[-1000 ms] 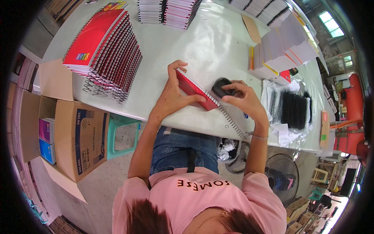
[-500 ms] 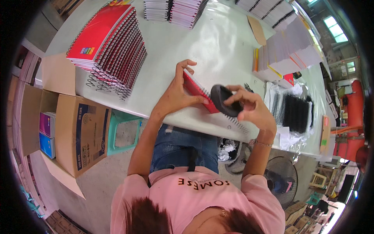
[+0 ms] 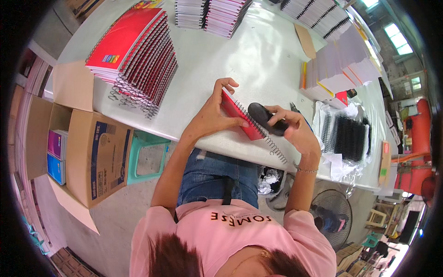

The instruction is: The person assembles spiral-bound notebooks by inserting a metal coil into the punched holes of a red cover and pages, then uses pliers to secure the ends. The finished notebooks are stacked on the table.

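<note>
My left hand (image 3: 210, 114) grips a small red-covered notebook (image 3: 251, 132) near the table's front edge, thumb across the cover and fingers around its far end. Along the notebook's right edge runs a dark wire spiral (image 3: 278, 151), whose loose tail sticks out past the near end. Closed around a smooth black oval object (image 3: 261, 115), my right hand (image 3: 297, 131) keeps it against or very close to the spiral; its exact kind is not clear. A dark-handled tool (image 3: 294, 107), partly hidden, lies just beyond the right hand.
Spiral-bound red notebooks (image 3: 134, 46) stand stacked at left on the white table (image 3: 194, 60). More bound stacks (image 3: 226, 18) stand at the back, loose page blocks (image 3: 341, 64) at right. Black spirals (image 3: 349, 138) lie on plastic. An open carton (image 3: 99, 159) and green stool (image 3: 134, 159) are at left below.
The black oval object has tilted and turned in my right hand, showing its rounded back now. More of the spiral shows along the notebook's edge. My left hand keeps its hold.
</note>
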The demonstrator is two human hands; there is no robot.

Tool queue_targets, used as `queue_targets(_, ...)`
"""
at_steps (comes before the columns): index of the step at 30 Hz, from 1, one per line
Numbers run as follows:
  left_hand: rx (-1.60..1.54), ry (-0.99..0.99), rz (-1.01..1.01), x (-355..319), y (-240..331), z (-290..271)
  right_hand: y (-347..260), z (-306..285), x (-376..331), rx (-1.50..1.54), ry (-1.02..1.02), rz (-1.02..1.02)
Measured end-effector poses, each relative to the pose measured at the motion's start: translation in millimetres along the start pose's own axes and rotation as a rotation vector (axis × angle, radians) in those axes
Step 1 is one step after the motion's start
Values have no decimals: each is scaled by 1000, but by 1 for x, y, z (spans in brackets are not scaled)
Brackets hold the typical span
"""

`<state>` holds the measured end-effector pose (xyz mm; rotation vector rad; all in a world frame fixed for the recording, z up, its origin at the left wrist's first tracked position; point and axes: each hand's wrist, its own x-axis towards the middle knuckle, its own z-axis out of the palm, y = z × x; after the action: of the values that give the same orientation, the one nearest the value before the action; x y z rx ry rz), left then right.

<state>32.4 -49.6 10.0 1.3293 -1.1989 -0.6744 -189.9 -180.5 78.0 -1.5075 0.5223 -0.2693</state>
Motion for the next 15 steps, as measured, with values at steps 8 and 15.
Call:
queue_targets(8,-32,-13,19,1,-2,-2,-23,16,5,-138,-5,-45)
queue_targets(15,-117,-73,-67,-2,-4,1,-25,24,2,-197,-67,-102)
